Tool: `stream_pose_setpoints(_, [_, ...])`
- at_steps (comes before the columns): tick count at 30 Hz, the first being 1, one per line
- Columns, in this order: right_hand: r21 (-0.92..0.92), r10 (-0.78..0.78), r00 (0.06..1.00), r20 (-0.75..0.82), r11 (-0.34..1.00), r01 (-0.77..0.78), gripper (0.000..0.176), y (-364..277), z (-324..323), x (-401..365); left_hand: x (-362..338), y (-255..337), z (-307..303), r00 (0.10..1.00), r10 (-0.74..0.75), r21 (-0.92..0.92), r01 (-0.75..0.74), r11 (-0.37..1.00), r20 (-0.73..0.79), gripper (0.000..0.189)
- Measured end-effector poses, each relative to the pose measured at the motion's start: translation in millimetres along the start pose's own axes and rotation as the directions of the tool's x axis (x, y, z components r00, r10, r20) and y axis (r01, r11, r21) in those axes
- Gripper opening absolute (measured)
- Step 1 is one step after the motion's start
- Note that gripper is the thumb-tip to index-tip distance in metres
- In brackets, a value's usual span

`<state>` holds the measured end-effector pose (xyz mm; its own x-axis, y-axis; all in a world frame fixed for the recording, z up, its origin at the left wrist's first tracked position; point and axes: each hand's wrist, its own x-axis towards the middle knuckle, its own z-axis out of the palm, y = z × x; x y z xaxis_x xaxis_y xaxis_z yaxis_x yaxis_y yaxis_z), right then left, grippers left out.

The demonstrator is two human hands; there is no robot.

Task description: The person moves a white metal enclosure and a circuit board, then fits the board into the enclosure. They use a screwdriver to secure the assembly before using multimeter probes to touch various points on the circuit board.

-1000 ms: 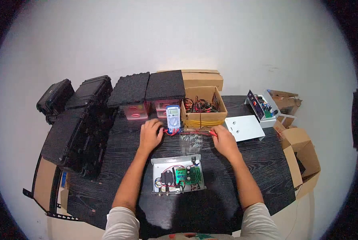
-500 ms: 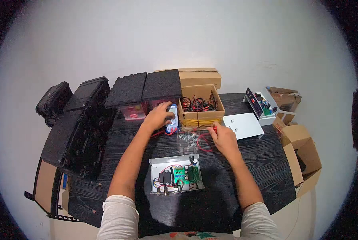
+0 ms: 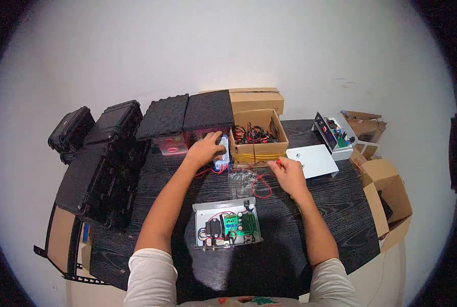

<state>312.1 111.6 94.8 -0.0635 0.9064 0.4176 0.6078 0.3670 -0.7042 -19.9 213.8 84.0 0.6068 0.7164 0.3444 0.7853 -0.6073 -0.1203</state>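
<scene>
My left hand [image 3: 206,150] is at a blue digital multimeter [image 3: 221,165] at the back of the table, its fingers curled over the meter's face and hiding much of it. A red test probe [image 3: 278,162] is pinched in my right hand [image 3: 291,176], beside the front of the cardboard box. Its red lead [image 3: 261,193] loops down over a clear plastic case [image 3: 237,179] of small metal parts. Closer to me lies an opened white metal enclosure [image 3: 202,207], with a green circuit board [image 3: 245,224], a black component and wires inside.
A cardboard box [image 3: 259,149] full of cables stands behind the plastic case. White sheet-metal cover [image 3: 319,166] and another opened device [image 3: 341,146] are at right. Black hard cases [image 3: 88,176] and foam-topped boxes [image 3: 208,110] line the left. An open carton [image 3: 387,176] stands beyond the right edge.
My right hand has shifted slightly right with the probe, and the red lead's loop has swung a little. My left hand stays at the multimeter, its fingers slightly moved. The whole view has shifted slightly.
</scene>
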Motion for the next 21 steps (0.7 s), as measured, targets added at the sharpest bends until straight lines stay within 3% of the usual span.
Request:
stream_pose_setpoints(5, [0.286, 0.026, 0.997, -0.073, 0.958, -0.004, 0.018, 14, 8, 4, -4, -1, 11, 0.997, 0.009, 0.029, -0.006, 1.0, -0.077, 0.037])
stream_pose_setpoints(7, [0.411, 0.011, 0.997, -0.073, 0.911, 0.02, 0.015, 24, 15, 8, -7, 1, 3, 0.983, 0.038, 0.066, -0.026, 0.997, -0.18, 0.034])
stream_pose_setpoints(8, [0.473, 0.066, 0.997, -0.043, 0.88, -0.038, 0.018, 20, 9, 8, -9, 5, -2, 0.971, 0.053, 0.084, -0.034, 0.996, -0.231, 0.033])
stream_pose_setpoints(10, [0.592, 0.176, 0.984, 0.025, 0.79, -0.156, 0.026, 9, -3, 3, -18, 18, -11, 0.926, -0.276, -0.081, 0.264, 0.961, -0.259, 0.029])
stream_pose_setpoints(11, [0.642, 0.156, 0.988, 0.015, 0.756, -0.129, 0.028, 12, -4, 4, -24, 26, -13, 0.868, -0.43, -0.163, 0.401, 0.902, -0.248, 0.028])
stream_pose_setpoints(14, [0.751, 0.145, 0.989, -0.01, 0.654, -0.088, 0.034, 15, -5, 5, -46, 49, -15, 0.718, -0.69, -0.073, 0.696, 0.714, 0.091, 0.027])
stream_pose_setpoints(17, [0.795, 0.185, 0.983, 0.006, 0.596, -0.117, 0.04, -3, -6, 2, -72, 42, 23, 0.737, -0.674, -0.013, 0.675, 0.737, 0.052, 0.029])
stream_pose_setpoints(21, [0.866, 0.194, 0.981, 0.019, 0.487, -0.114, 0.036, -12, -3, 2, -85, 35, 42, 0.683, -0.72, -0.072, 0.73, 0.68, 0.124, 0.031])
